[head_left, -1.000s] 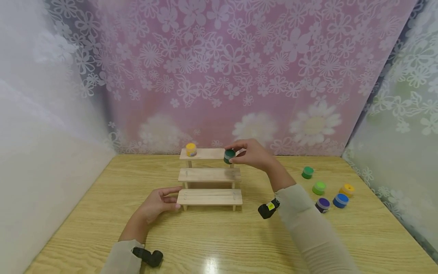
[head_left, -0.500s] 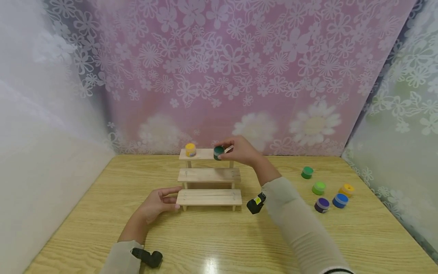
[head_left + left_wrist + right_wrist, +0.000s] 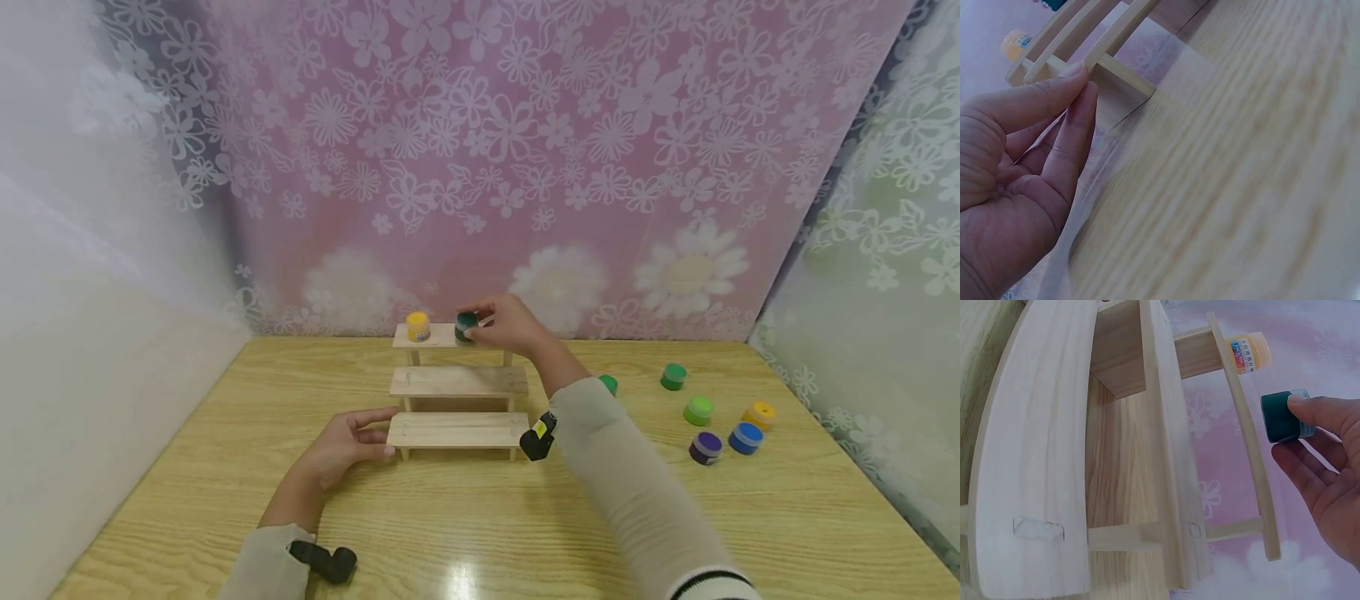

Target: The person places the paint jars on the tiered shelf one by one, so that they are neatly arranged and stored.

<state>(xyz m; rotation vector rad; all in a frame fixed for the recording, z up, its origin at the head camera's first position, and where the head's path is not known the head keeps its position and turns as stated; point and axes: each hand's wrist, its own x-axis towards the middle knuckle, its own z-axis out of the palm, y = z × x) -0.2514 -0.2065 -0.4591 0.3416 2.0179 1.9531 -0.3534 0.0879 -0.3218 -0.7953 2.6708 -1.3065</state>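
Note:
A three-tier wooden stand (image 3: 459, 382) stands on the table. At its lowest step, my left hand (image 3: 341, 450) pinches the left end; thumb and fingertips meet the wood in the left wrist view. Between the thumb and fingers of my right hand (image 3: 510, 323) is a dark green paint jar (image 3: 1282, 417), held over the top step right of centre. The right wrist view shows a small gap between this jar and the step. A yellow paint jar (image 3: 418, 327) sits on the left part of the top step.
To the right on the wood-grain table (image 3: 585, 533) are a green jar (image 3: 673, 377), a light green jar (image 3: 698, 410), a purple jar (image 3: 706, 447), a blue jar (image 3: 746, 437) and an orange-yellow jar (image 3: 760, 415). Another green jar (image 3: 608, 384) is partly behind the right sleeve.
My right hand has moved left along the top step with the dark green jar, towards the yellow one. A green jar has come into view beside the right sleeve. The left hand stays put.

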